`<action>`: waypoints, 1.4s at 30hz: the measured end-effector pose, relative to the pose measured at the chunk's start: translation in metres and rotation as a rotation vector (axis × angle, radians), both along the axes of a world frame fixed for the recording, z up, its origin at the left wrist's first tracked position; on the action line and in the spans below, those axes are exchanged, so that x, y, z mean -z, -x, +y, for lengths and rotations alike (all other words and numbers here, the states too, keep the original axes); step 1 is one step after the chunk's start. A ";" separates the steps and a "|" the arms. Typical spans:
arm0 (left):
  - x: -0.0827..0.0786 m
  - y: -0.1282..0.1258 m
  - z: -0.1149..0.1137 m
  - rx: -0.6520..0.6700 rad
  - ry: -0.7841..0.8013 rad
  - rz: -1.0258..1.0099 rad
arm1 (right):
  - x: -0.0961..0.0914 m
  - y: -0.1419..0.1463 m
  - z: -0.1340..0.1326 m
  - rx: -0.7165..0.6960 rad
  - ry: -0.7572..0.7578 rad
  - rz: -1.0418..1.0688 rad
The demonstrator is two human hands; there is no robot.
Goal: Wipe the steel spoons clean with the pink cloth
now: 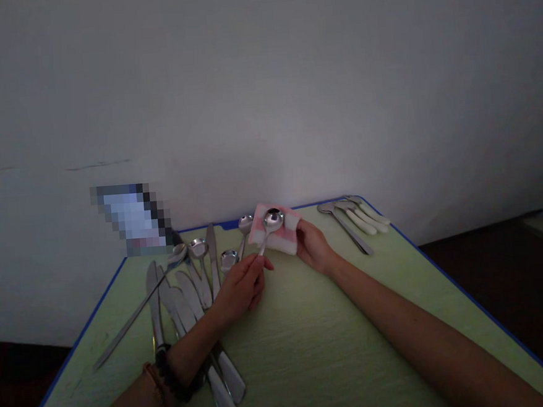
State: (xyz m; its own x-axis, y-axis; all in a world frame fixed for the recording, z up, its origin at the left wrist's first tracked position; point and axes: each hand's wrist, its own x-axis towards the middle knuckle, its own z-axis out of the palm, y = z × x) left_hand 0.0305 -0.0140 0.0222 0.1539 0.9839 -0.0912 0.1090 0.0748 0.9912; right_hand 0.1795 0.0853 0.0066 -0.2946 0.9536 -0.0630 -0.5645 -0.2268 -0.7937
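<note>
My left hand (242,286) is closed around the handle of a shiny metal spoon (273,220), whose bowl points up and away from me. Behind that bowl, a pink and white cloth (283,240) is gripped at its right edge by my right hand (312,245). The bowl lies in front of the cloth; whether they touch I cannot tell. Under and beside my left forearm lie several table knives (184,305), partly covered by the arm. More metal spoons (198,249) rest just beyond my left hand.
On the right of the green table (337,347) lie metal spoons (348,229) and several pieces with white handles (362,222). A long-handled spoon (135,324) slants across the left side. A blurred-out screen (130,216) stands at the back left, against the grey wall (264,105).
</note>
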 end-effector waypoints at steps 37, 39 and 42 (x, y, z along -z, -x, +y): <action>-0.006 -0.008 -0.006 0.076 -0.159 0.459 | -0.005 -0.011 -0.009 -0.249 -0.013 0.074; -0.006 -0.007 -0.006 0.087 -0.143 0.423 | -0.006 -0.012 -0.010 -0.248 0.000 0.074; -0.006 -0.004 -0.005 0.123 -0.091 0.336 | -0.009 -0.015 -0.011 -0.276 0.003 0.056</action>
State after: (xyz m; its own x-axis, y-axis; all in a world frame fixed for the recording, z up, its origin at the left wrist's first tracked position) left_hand 0.0343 -0.0187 0.0279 0.2474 0.9664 -0.0699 0.4325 -0.0456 0.9005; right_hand 0.1941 0.0742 0.0159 -0.5465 0.8364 -0.0419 -0.5240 -0.3806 -0.7620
